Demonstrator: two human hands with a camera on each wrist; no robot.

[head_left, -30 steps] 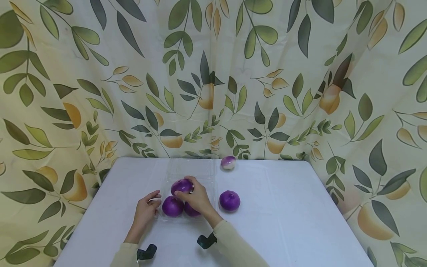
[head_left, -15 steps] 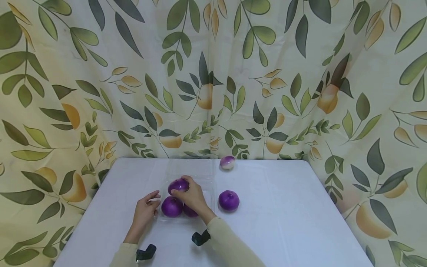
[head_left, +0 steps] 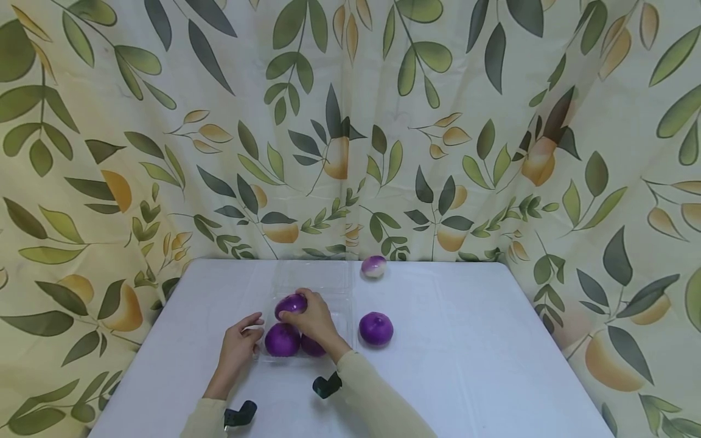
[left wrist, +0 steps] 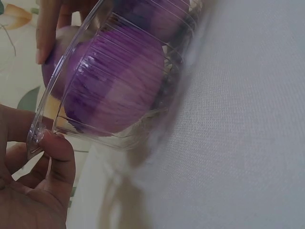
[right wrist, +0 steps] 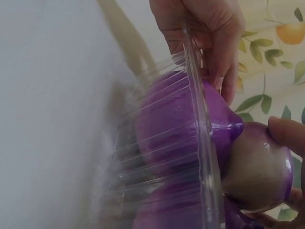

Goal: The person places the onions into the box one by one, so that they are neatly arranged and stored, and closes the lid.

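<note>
From where I stand, the right hand has thumb and fingers clamped on a purple-and-white bulb, a little below and left of the frame's centre. It's over the far left part of a clear plastic clamshell, just beyond the near left bulb; I can't tell whether it touches the bottom. Beside that one sits the near right bulb, partly behind the right hand. The left hand is pinching the clamshell's rim between thumb and fingers, as the left wrist view shows. The clear lid lies folded back. Right of the clamshell, a loose purple bulb sits on the white table, and another two-tone bulb rests near the far edge. Behind hangs a leaf-print curtain, filling the frame's upper half.
</note>
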